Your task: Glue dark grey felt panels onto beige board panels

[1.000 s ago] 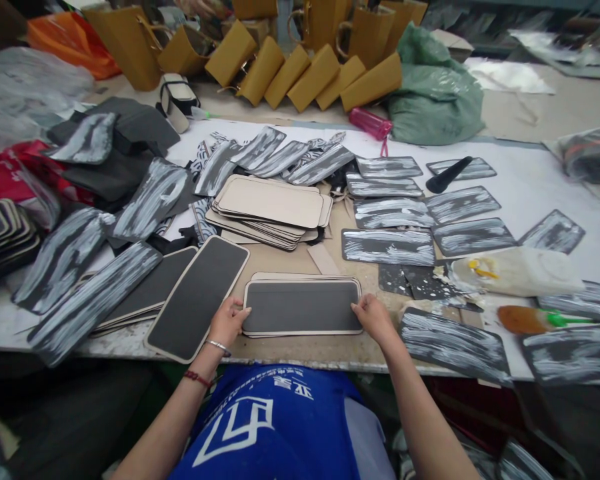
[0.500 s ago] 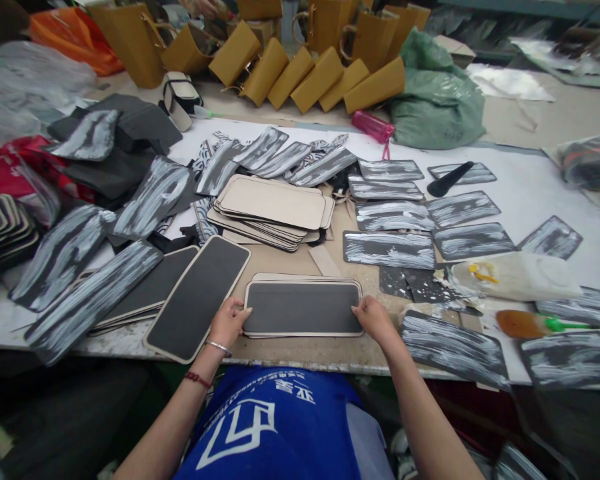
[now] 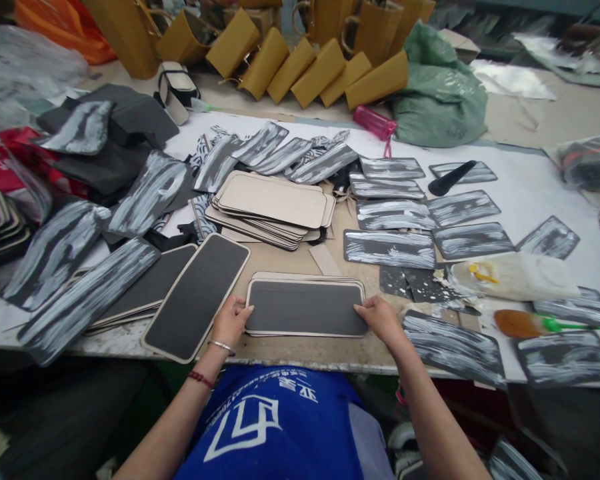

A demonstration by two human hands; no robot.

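Note:
A dark panel with a cream border (image 3: 306, 308) lies in front of me on top of similar panels. My left hand (image 3: 232, 323) pinches its left edge between thumb and fingers. At the right edge, my right hand (image 3: 379, 318) grips it the same way. Another dark bordered panel (image 3: 197, 297) lies slanted just left of my left hand. Behind the held panel is a stack of cream panels (image 3: 273, 200). Dark pieces streaked with white (image 3: 389, 249) lie in rows to the right, and more streaked pieces (image 3: 87, 300) spread over the left side.
A brush with an amber end and green part (image 3: 519, 323) lies at the right beside a whitish container (image 3: 520, 275). A black tool (image 3: 451, 178) rests on a streaked piece. Mustard bags (image 3: 280, 63), a green sack (image 3: 437, 93) and a pink pouch (image 3: 374, 123) stand or lie at the back.
The view has shifted slightly. Both hands still hold the panel at its two ends, and its position among the other pieces is nearly the same.

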